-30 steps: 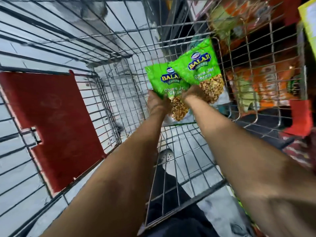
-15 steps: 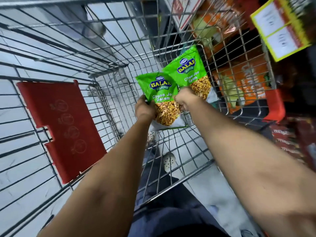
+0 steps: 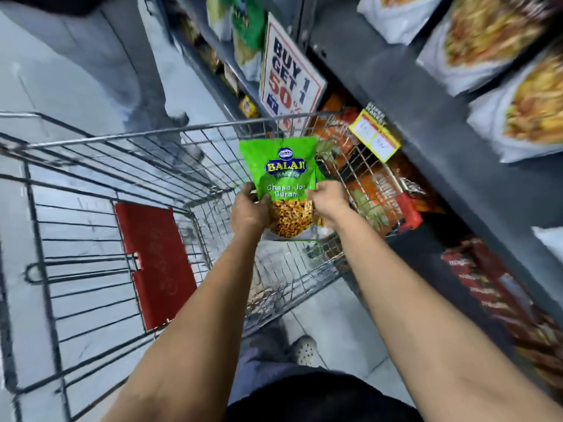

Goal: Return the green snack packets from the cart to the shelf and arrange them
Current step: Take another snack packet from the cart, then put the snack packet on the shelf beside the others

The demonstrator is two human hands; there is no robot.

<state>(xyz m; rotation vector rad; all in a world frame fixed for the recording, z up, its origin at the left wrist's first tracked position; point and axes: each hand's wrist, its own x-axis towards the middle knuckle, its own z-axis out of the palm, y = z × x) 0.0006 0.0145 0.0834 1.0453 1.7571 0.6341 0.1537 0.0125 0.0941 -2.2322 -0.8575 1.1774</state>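
Two green snack packets (image 3: 281, 175) marked "Balaji Chana Jor Garam" are stacked one behind the other above the wire cart (image 3: 122, 190); only a thin edge of the rear one shows. My left hand (image 3: 249, 208) grips their lower left side and my right hand (image 3: 327, 201) grips the lower right side. The packets are upright, above the cart's far right corner, close to the shelf (image 3: 411, 95) on the right.
The cart has a red seat flap (image 3: 152, 263). A "Buy 1 Get 1 50%" sign (image 3: 289, 74) and a yellow price tag (image 3: 374, 138) hang off the shelving. Orange packets (image 3: 374, 184) fill the lower shelf, white packets (image 3: 524, 111) the upper. Another person's legs (image 3: 146, 71) stand ahead.
The two packets, held side by side before, are now brought together into one stack and lifted higher. My view has tilted up, revealing the shelf and sign.
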